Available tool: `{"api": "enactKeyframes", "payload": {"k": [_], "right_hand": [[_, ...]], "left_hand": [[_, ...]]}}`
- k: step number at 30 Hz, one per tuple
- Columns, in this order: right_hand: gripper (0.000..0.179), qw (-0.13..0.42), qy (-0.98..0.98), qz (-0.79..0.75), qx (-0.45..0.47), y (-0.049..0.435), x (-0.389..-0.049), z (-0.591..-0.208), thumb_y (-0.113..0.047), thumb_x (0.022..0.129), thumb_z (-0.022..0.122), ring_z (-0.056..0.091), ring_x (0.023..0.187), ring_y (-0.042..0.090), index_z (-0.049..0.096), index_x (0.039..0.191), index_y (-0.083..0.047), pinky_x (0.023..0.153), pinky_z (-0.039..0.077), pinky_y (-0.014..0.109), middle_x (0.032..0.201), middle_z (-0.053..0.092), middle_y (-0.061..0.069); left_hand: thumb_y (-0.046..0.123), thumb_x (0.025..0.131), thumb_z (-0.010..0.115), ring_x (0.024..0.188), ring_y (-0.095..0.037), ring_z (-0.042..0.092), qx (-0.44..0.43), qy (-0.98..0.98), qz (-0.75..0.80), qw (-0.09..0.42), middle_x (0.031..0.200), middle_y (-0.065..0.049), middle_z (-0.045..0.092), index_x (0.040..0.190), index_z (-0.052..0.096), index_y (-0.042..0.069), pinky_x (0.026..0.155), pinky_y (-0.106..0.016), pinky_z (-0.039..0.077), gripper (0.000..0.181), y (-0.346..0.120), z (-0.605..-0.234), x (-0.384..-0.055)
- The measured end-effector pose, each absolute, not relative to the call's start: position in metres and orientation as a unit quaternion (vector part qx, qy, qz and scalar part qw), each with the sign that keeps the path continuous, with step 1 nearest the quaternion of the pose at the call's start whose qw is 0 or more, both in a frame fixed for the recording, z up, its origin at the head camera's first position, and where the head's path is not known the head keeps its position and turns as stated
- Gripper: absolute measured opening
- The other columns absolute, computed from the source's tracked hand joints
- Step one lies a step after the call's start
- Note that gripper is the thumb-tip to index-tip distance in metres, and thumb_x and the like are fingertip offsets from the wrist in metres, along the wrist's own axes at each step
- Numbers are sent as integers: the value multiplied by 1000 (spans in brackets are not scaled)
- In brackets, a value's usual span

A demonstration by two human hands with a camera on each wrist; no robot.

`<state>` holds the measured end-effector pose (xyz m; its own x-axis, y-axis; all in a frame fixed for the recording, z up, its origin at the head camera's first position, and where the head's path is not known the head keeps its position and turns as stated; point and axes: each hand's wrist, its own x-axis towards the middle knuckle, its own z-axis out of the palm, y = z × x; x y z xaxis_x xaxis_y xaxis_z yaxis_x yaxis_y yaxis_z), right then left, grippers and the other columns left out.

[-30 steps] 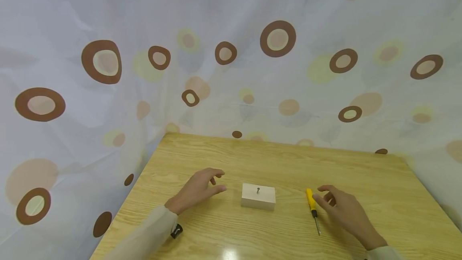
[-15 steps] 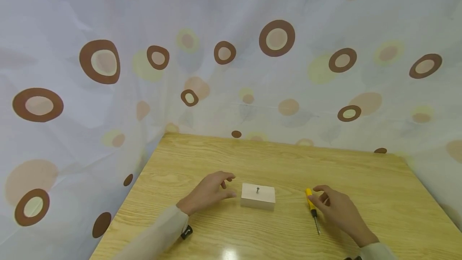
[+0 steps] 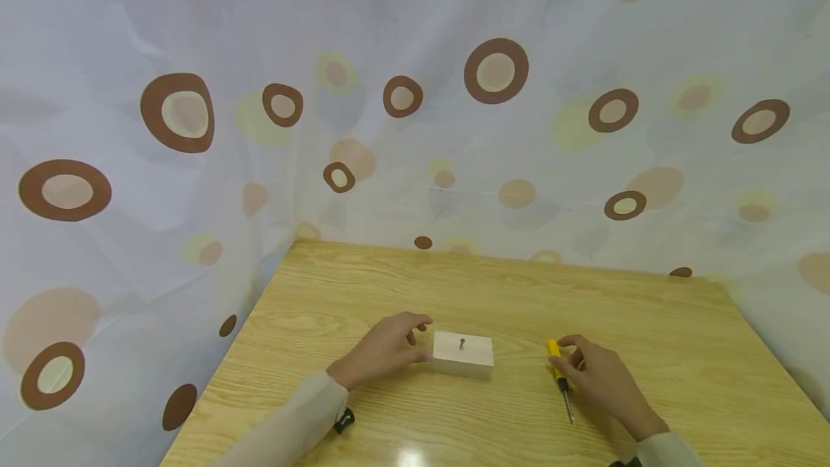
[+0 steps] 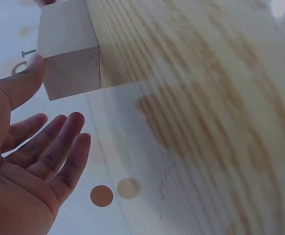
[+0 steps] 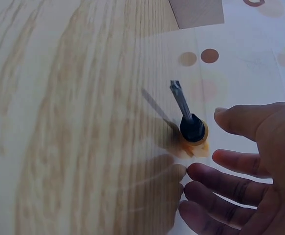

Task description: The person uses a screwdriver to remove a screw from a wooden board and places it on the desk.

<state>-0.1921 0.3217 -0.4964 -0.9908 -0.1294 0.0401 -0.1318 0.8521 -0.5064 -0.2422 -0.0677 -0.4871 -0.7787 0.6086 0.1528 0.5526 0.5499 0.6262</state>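
Observation:
A pale wooden block (image 3: 462, 357) lies on the table, and a screw (image 3: 462, 344) stands upright from its top face. My left hand (image 3: 382, 350) is at the block's left end, thumb and fingers spread apart; in the left wrist view the thumb tip overlaps the block's (image 4: 71, 73) edge. To the right lies a screwdriver (image 3: 558, 366) with a yellow handle and black collar, its metal tip toward me. My right hand (image 3: 603, 380) hovers over the handle, thumb and fingertips close around it. A gap shows between the thumb and the screwdriver (image 5: 192, 128) in the right wrist view.
The wood-grain table (image 3: 363, 279) is bounded at the back and sides by a hanging white sheet (image 3: 415, 135) printed with brown and yellow circles. A dark band (image 3: 344, 421) shows at the left cuff.
My left hand has moved right, up to the block's end. My right hand has shifted slightly left over the screwdriver handle. Block and screwdriver stay in place.

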Motion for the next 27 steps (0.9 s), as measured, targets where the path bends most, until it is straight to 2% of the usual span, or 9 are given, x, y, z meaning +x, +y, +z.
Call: {"api": "enactKeyframes", "payload": {"k": [8,16,27], "right_hand": [[51,15,-963,259,76,318,-195,-495,-44,92,61,56,64,7,58,122,-3,54,46,25,78,63,-4],[51,-3,-961,267,68,315,-202,-497,-43,92,60,55,60,8,56,123,-3,54,46,27,77,63,-4],[46,-25,-959,277,49,314,-212,-496,-38,91,64,60,68,11,60,119,-1,60,51,32,85,67,2]], "left_hand": [[50,81,67,94,-10,58,357,869,339,52,121,2,59,136,51,12,75,-20,49,68,-63,-488,-243],[51,82,66,91,-7,57,368,879,301,38,120,6,57,133,53,17,74,-18,48,63,-60,-492,-243],[52,84,64,93,-9,59,375,876,302,35,122,4,57,134,53,13,75,-18,48,65,-58,-492,-242]]}}
